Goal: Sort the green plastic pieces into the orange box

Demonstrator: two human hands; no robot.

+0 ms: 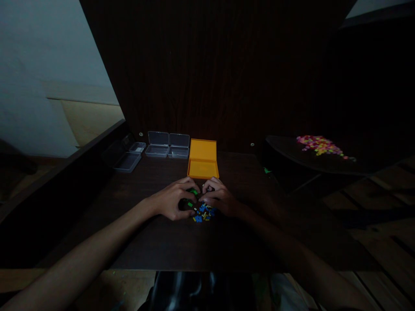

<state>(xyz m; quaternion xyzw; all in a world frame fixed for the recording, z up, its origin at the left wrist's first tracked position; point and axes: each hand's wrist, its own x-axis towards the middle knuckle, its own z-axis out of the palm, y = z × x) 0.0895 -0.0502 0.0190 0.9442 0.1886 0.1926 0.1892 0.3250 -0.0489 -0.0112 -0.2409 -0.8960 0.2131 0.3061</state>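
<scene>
A dark desk (168,248) is standing near a pale wall (48,52), a tall panel (201,77) rising behind and a board (58,194) edging its left. Small blue and yellow bricks (205,212) are lying between the hands, desk surface stretching toward the front edge (129,270). The left hand (173,199) is curving, fingers parted, around green bricks (189,204); the right hand (223,201) is curling, its hold impossible to tell.

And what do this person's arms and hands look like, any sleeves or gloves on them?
The left hand and right hand are both bare, without gloves. No sleeve shows on the left forearm or right forearm, and I see no watch or bracelet. It's too dim to rule out rings or small markings.
</scene>
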